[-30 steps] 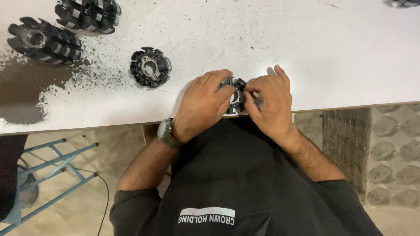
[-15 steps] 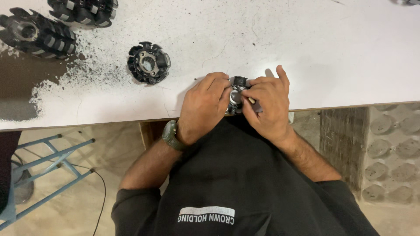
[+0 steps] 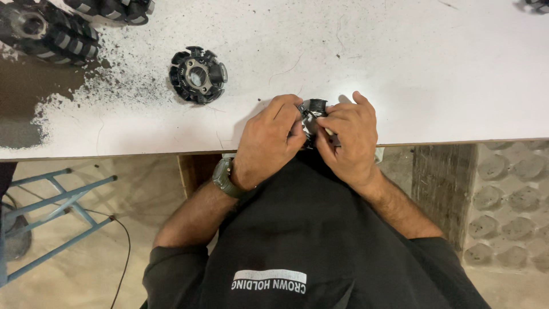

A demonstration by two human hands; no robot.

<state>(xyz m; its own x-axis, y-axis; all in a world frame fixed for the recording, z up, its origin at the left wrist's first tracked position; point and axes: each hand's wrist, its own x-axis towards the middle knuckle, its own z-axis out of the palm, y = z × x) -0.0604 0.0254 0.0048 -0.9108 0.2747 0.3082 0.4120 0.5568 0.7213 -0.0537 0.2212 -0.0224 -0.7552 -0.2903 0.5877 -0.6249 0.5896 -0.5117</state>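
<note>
Both of my hands are closed around one small dark round metal part (image 3: 314,108) with teeth around its rim, held at the near edge of the white table (image 3: 434,74). My left hand (image 3: 267,137), with a watch on its wrist, grips the part from the left. My right hand (image 3: 350,140) covers it from the right, and a thin pale piece shows under its fingers. Most of the part is hidden by my fingers.
A similar toothed ring (image 3: 198,75) lies on the table to the left, beside dark dust (image 3: 86,97). Two larger toothed parts (image 3: 44,31) sit at the far left corner. A blue metal frame (image 3: 57,206) and a cable (image 3: 123,252) are on the floor.
Both hands stay on the small part at the table edge, with only slight finger shifts. The view has drifted, so the table's parts sit further left and higher.
</note>
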